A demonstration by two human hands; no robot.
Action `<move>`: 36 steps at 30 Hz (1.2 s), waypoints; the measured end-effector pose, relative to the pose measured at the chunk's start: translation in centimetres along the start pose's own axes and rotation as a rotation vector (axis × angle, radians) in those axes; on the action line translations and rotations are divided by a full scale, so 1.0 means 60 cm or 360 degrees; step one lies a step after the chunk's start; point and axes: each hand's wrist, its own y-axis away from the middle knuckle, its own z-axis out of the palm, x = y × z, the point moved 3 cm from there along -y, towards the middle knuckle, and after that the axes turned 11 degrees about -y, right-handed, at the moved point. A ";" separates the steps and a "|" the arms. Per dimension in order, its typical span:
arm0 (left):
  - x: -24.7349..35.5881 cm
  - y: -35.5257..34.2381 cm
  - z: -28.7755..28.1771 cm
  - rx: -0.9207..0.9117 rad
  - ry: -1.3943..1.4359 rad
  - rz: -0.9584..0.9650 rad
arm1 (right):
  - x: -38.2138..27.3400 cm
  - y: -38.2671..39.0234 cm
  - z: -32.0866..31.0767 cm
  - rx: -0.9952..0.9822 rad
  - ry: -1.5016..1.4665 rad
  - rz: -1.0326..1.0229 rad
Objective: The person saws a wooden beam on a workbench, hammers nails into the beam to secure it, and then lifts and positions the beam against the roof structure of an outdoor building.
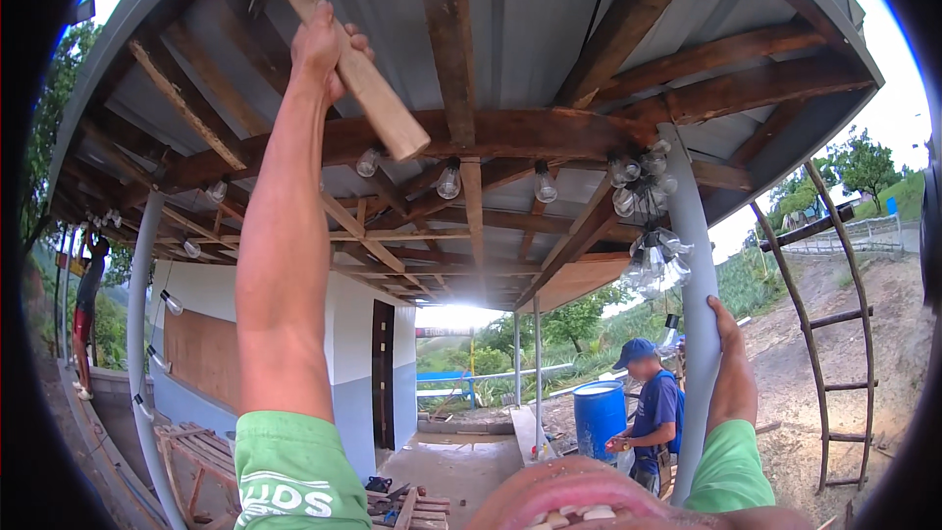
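Observation:
High on the left, my left hand [319, 49] is wrapped round the handle of a claw hammer [378, 103]. Its dark metal head points up toward the roof sheets, and the thick pale wooden handle slants down to the right. A brown roof beam [520, 132] runs across behind the hammer. On the right, my right hand [731, 353] grips a grey post [694, 236], thumb along its side; the other fingers are mostly hidden. Clear light bulbs [657, 260] hang in a cluster beside the post's upper part, and another bulb [448, 182] hangs under the beam.
A wooden ladder [819, 334] leans at the right. A co-worker in a blue cap [638, 351] stands by a blue barrel [599, 417]. Another person [88, 304] reaches up at the far left. Wooden frames [196, 461] stand below, near a second post [143, 334].

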 end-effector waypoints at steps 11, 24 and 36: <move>0.040 0.037 0.051 -0.0251 -0.0403 0.0079 | -0.008 0.022 0.007 -0.0075 -0.0035 0.0103; 0.047 0.110 0.096 0.0466 -0.1611 0.1352 | 0.000 0.000 -0.006 -0.0028 0.0061 0.0065; 0.052 0.077 0.129 0.0193 -0.1894 0.0870 | 0.012 -0.011 -0.023 0.0034 0.0115 0.0130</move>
